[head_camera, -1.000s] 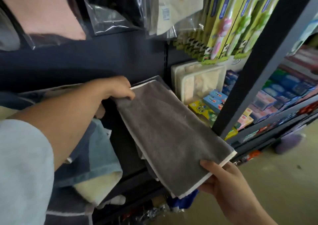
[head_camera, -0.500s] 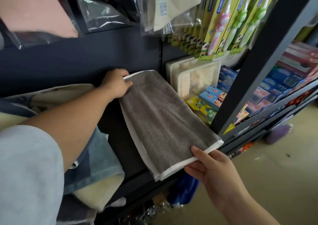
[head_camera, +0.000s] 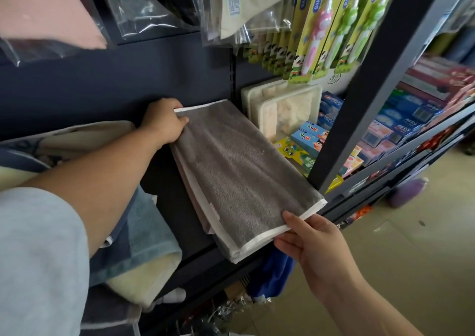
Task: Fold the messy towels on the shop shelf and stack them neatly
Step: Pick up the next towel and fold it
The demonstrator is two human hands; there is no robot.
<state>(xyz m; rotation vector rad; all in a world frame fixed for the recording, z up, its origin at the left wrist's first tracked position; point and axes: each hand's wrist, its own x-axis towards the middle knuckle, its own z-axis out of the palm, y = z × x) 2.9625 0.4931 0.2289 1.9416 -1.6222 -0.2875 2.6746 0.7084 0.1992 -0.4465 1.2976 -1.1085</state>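
Observation:
A folded grey towel (head_camera: pixel 239 171) with white edging lies lengthwise on the dark shelf (head_camera: pixel 177 222), its near end sticking out over the front edge. A pinkish towel (head_camera: pixel 195 202) shows underneath along its left side. My left hand (head_camera: pixel 164 122) grips the far end of the grey towel near the back panel. My right hand (head_camera: pixel 308 240) pinches the near white-edged end, thumb on top and fingers below.
A loose pile of blue, navy and cream towels (head_camera: pixel 138 248) hangs off the shelf at the left. To the right stand a plastic box (head_camera: pixel 285 109), small boxes and a dark upright post (head_camera: pixel 359 104). Bagged goods and toothbrush packs (head_camera: pixel 321 27) hang above.
The grey towel has moved back and down onto the shelf, over the pinkish towel. Both hands kept their hold on its two ends.

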